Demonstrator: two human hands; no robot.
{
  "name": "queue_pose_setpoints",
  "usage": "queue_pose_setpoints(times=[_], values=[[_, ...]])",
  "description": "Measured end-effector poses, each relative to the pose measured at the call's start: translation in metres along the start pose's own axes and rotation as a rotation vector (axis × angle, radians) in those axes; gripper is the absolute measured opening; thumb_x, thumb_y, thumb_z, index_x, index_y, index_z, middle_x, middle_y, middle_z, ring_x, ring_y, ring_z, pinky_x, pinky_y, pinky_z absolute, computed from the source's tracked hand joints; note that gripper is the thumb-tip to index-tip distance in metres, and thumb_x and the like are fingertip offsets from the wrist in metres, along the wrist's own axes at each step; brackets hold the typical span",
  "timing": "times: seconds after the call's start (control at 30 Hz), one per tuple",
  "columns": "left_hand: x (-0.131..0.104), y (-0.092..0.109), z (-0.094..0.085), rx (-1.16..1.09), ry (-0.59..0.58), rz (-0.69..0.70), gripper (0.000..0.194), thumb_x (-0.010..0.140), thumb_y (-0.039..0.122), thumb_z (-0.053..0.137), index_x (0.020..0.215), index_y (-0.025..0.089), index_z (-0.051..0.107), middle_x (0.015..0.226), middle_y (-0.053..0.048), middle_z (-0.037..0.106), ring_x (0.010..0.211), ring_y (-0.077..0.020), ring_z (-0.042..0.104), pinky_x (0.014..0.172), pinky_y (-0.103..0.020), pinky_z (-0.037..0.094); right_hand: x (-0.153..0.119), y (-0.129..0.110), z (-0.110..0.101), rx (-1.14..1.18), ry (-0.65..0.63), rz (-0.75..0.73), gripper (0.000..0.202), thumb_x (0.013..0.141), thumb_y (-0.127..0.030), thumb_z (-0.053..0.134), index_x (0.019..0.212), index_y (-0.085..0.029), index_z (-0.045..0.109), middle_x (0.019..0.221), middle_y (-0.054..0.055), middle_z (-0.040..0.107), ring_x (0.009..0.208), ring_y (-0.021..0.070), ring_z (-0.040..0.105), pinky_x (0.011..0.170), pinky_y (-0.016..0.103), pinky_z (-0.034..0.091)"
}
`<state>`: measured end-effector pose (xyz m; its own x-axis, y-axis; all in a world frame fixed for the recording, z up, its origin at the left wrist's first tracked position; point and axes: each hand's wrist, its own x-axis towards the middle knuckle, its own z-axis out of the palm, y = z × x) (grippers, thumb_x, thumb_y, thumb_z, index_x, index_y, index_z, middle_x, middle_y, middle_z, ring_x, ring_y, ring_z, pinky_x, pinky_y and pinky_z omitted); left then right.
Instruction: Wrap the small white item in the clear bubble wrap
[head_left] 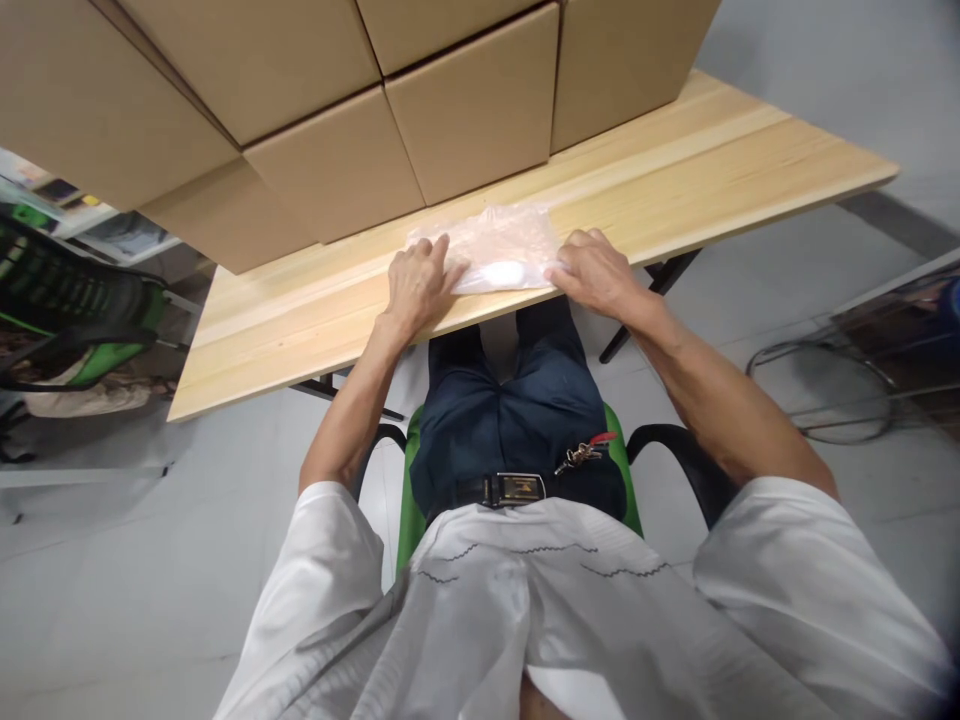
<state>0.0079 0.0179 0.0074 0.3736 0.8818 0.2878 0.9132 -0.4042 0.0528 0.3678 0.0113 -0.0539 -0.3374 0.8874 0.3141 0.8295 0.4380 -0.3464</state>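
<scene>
A translucent plastic wrap (517,235) with a small white object (504,273) at its near side lies flat at the near edge of a light wooden table (750,165), between the two hands of a seated person. The left hand (418,280) rests on one end of the wrap, thumb and fingers spread apart over it. The right hand (596,270) pinches the opposite near corner between thumb and bent fingers. Behind the wrap, plain brown cardboard boxes (472,110) stand side by side and stacked along the far part of the table. The person wears a white shirt (487,620), dark trousers (510,400) and a black belt with a metal buckle (521,488), and sits in a green chair (410,500) with black armrests; keys (579,456) hang at the waist. At left, another green-and-black chair (67,290) stands on the pale floor (202,560); at right, a coiled cable (825,390) lies near a shelf.
</scene>
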Motion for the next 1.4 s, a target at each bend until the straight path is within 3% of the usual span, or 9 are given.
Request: queue_pose_setpoints(times=[0.17, 0.27, 0.4, 0.5, 0.6, 0.7, 0.9, 1.13, 1.4], values=[[-0.005, 0.022, 0.024, -0.08, -0.008, 0.374, 0.066, 0.132, 0.069, 0.052, 0.173, 0.022, 0.074, 0.174, -0.027, 0.078, 0.163, -0.0457, 0.073, 0.137, -0.064, 0.058, 0.0, 0.0, -0.002, -0.006, -0.033, -0.007, 0.054, 0.124, -0.059, 0.049, 0.124, -0.019, 0.086, 0.14, 0.029, 0.082, 0.144, 0.0548, 0.067, 0.125, 0.074, 0.06], [-0.003, 0.034, 0.036, -0.128, -0.026, 0.428, 0.05, 0.133, 0.049, 0.051, 0.166, 0.023, 0.079, 0.171, -0.024, 0.081, 0.155, -0.0412, 0.078, 0.131, -0.061, 0.064, 0.001, 0.0, -0.001, 0.019, -0.01, -0.006, 0.055, 0.124, -0.062, 0.051, 0.121, -0.02, 0.086, 0.131, 0.026, 0.082, 0.138, 0.0518, 0.069, 0.126, 0.073, 0.06], [-0.002, 0.038, 0.036, -0.185, -0.023, 0.366, 0.048, 0.13, 0.042, 0.054, 0.167, 0.022, 0.078, 0.173, -0.023, 0.081, 0.151, -0.0385, 0.082, 0.128, -0.056, 0.067, 0.001, 0.008, 0.001, 0.064, 0.028, -0.016, 0.051, 0.123, -0.062, 0.051, 0.107, -0.024, 0.081, 0.12, 0.023, 0.082, 0.129, 0.0472, 0.072, 0.126, 0.069, 0.061], [-0.005, 0.044, 0.024, -0.191, -0.091, 0.3, 0.051, 0.13, 0.043, 0.055, 0.171, 0.023, 0.077, 0.181, -0.023, 0.078, 0.161, -0.0387, 0.078, 0.134, -0.055, 0.065, -0.004, 0.013, -0.004, 0.093, 0.059, 0.042, 0.048, 0.125, -0.058, 0.049, 0.115, -0.026, 0.083, 0.118, 0.02, 0.083, 0.124, 0.0465, 0.075, 0.123, 0.07, 0.063], [-0.009, 0.054, 0.011, -0.184, -0.158, 0.229, 0.053, 0.13, 0.041, 0.052, 0.174, 0.024, 0.077, 0.187, -0.022, 0.075, 0.17, -0.0386, 0.074, 0.139, -0.054, 0.061, -0.016, 0.002, -0.012, 0.066, 0.158, 0.12, 0.05, 0.127, -0.05, 0.044, 0.141, -0.024, 0.085, 0.14, 0.024, 0.086, 0.14, 0.0492, 0.076, 0.127, 0.071, 0.061], [-0.01, 0.06, 0.004, -0.182, -0.176, 0.202, 0.056, 0.132, 0.046, 0.05, 0.177, 0.025, 0.076, 0.187, -0.022, 0.074, 0.172, -0.0387, 0.073, 0.141, -0.054, 0.059, -0.025, -0.028, -0.018, 0.042, 0.251, 0.014, 0.055, 0.125, -0.042, 0.047, 0.165, -0.022, 0.078, 0.176, 0.025, 0.076, 0.167, 0.0514, 0.066, 0.141, 0.074, 0.053], [-0.009, 0.064, 0.006, -0.133, -0.188, 0.19, 0.056, 0.134, 0.045, 0.045, 0.175, 0.021, 0.075, 0.182, -0.023, 0.075, 0.164, -0.0374, 0.073, 0.138, -0.05, 0.056, -0.008, -0.072, -0.007, 0.135, 0.011, -0.256, 0.06, 0.117, -0.031, 0.057, 0.173, -0.026, 0.077, 0.175, 0.02, 0.08, 0.164, 0.0465, 0.07, 0.138, 0.069, 0.058], [-0.02, 0.076, 0.012, 0.011, -0.156, 0.027, 0.059, 0.135, 0.051, 0.049, 0.178, 0.018, 0.071, 0.165, -0.028, 0.082, 0.158, -0.0481, 0.071, 0.134, -0.06, 0.054, 0.008, -0.064, 0.001, 0.109, -0.028, -0.231, 0.054, 0.113, -0.023, 0.057, 0.162, -0.026, 0.081, 0.166, 0.02, 0.087, 0.154, 0.0436, 0.077, 0.129, 0.063, 0.063], [-0.026, 0.075, 0.007, -0.001, -0.151, 0.006, 0.06, 0.136, 0.062, 0.048, 0.175, 0.023, 0.072, 0.16, -0.026, 0.082, 0.157, -0.0463, 0.072, 0.129, -0.056, 0.058, 0.013, -0.064, -0.003, 0.083, -0.059, -0.281, 0.047, 0.119, -0.034, 0.055, 0.157, -0.028, 0.083, 0.159, 0.019, 0.09, 0.148, 0.0434, 0.078, 0.122, 0.059, 0.062]])
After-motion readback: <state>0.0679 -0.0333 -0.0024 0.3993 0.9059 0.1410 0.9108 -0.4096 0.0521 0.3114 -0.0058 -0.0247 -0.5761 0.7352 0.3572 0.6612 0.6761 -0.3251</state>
